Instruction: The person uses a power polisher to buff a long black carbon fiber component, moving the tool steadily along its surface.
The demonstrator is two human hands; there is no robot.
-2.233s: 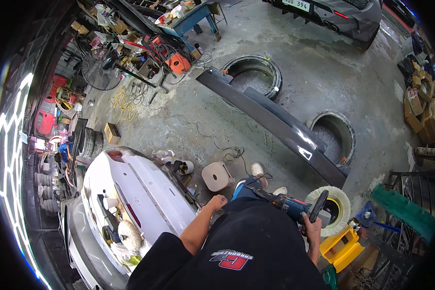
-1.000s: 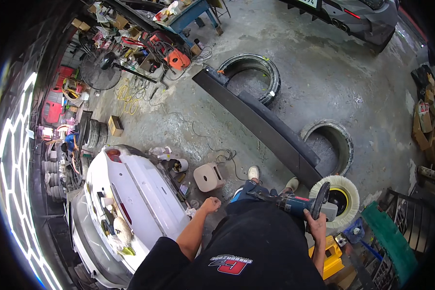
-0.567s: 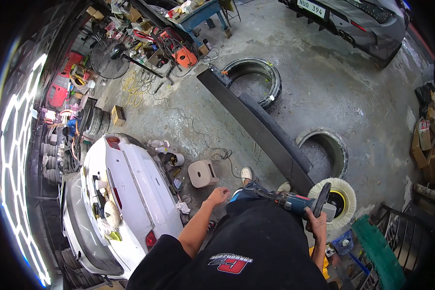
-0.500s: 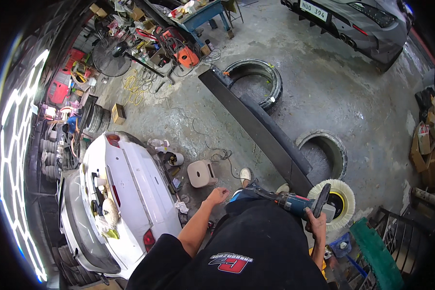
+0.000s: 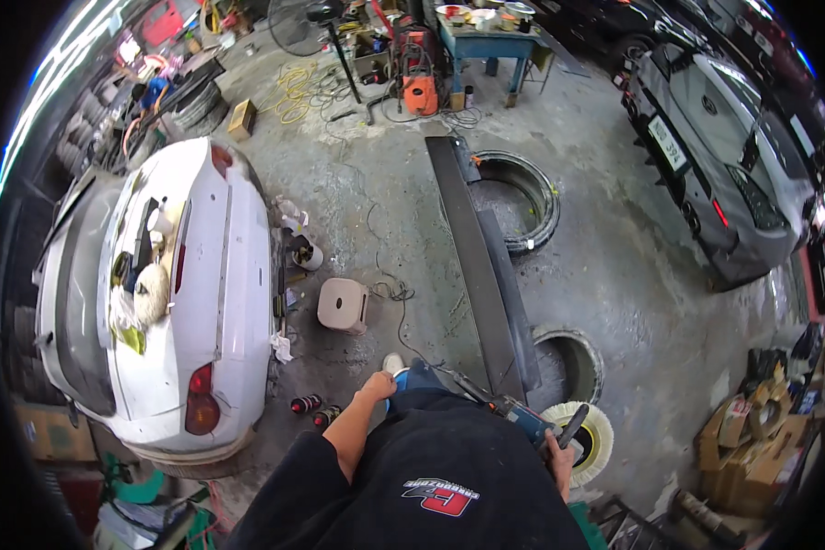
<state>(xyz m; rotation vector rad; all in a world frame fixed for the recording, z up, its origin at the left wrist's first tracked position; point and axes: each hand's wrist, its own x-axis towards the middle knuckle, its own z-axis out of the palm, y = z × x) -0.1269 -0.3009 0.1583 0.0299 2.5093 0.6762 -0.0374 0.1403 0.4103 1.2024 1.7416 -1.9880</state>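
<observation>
My right hand (image 5: 556, 458) grips a blue corded polisher (image 5: 525, 423) with a round cream wool pad (image 5: 588, 460) at its end, beside my right hip. My left hand (image 5: 379, 387) is curled closed in front of my left hip, near something blue; whatever it may hold is hidden. Just ahead, a long dark panel (image 5: 463, 257) lies across two worn tires (image 5: 545, 220) on the concrete. A beige stool (image 5: 342, 305) stands ahead of my left hand, with a cord (image 5: 390, 291) lying beside it on the floor.
A white car body (image 5: 220, 312) with items on top is at left, bottles (image 5: 307, 403) beside it. A gray car (image 5: 733, 202) is at right, cardboard boxes (image 5: 752, 458) below it. A blue table (image 5: 490, 37), orange machine (image 5: 419, 92), fan (image 5: 293, 32) and yellow hose (image 5: 293, 87) sit farther back.
The view has swung, bringing more of the gray car and the white car into it. My left hand has shifted left and down in the picture; my right hand still holds the polisher, now lower.
</observation>
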